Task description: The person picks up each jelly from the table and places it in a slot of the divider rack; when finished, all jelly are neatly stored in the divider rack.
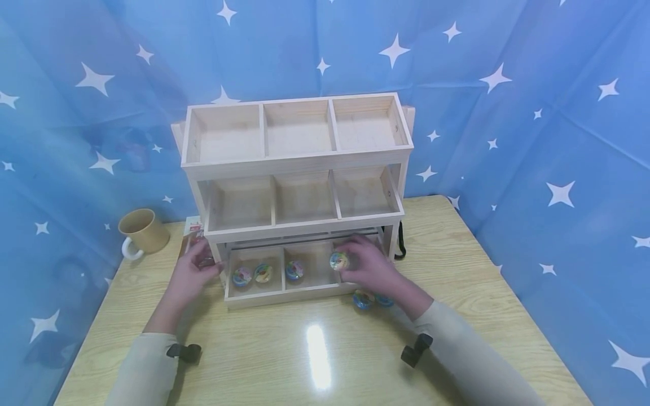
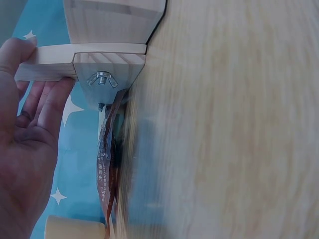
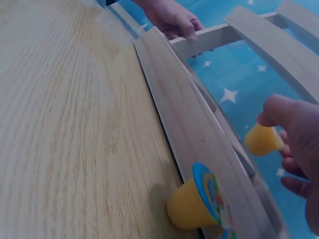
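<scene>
My right hand (image 1: 368, 262) pinches a jelly cup (image 1: 339, 261) above the bottom tier of a wooden three-tier rack (image 1: 297, 163), by the divider between middle and right compartments. In the right wrist view that cup (image 3: 261, 140) is yellow. My left hand (image 1: 192, 274) grips the rack's left upright, thumb on one side and fingers on the other, as the left wrist view shows on the post (image 2: 50, 62). Two jelly cups (image 1: 242, 276) sit in the bottom left compartment and one cup (image 1: 294, 270) in the middle one. Two more, including a blue-rimmed cup (image 1: 362, 299), stand on the table before the rack.
A tan mug (image 1: 144, 231) with a white handle stands at the table's back left. Between it and the rack is a brown printed packet (image 2: 104, 169), partly hidden. Blue star-patterned cloth (image 1: 508, 141) hangs behind and beside the wood-grain table (image 1: 244, 361).
</scene>
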Tool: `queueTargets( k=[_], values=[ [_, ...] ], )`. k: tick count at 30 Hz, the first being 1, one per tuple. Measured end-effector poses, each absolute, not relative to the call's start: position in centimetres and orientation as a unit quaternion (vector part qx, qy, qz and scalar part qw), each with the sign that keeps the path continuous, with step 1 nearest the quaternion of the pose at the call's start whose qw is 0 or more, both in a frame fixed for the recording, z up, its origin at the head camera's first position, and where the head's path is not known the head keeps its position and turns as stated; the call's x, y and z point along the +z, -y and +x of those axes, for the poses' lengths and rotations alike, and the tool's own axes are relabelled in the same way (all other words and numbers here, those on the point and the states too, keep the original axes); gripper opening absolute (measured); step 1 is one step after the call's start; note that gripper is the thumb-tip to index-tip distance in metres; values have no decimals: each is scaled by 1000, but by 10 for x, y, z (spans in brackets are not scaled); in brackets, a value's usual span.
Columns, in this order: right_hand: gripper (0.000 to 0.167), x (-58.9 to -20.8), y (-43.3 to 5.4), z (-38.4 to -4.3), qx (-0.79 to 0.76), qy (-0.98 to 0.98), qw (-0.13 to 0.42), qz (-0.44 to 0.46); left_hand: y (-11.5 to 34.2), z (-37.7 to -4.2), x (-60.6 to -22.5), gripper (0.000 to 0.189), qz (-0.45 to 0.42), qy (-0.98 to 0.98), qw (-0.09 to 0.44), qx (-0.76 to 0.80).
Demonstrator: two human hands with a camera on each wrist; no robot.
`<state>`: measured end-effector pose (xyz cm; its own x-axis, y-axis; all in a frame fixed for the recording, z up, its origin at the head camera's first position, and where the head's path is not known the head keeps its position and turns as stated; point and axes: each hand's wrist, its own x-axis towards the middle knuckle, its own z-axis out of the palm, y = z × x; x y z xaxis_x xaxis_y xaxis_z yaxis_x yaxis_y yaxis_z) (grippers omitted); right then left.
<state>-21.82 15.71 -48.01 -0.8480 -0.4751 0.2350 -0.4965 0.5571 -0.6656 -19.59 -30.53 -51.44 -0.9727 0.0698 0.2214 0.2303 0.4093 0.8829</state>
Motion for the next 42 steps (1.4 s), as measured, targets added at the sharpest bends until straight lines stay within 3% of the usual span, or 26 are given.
queueTargets(
  k=[21,42],
  values=[
    [51,-494,-122,-242,261,892,-21,368,306,-197,-516,71,-87,835,71,-539],
    [49,-502,-112,-251,216,897,-43,384,306,-197,-515,71,-81,831,68,-547]
  ],
)
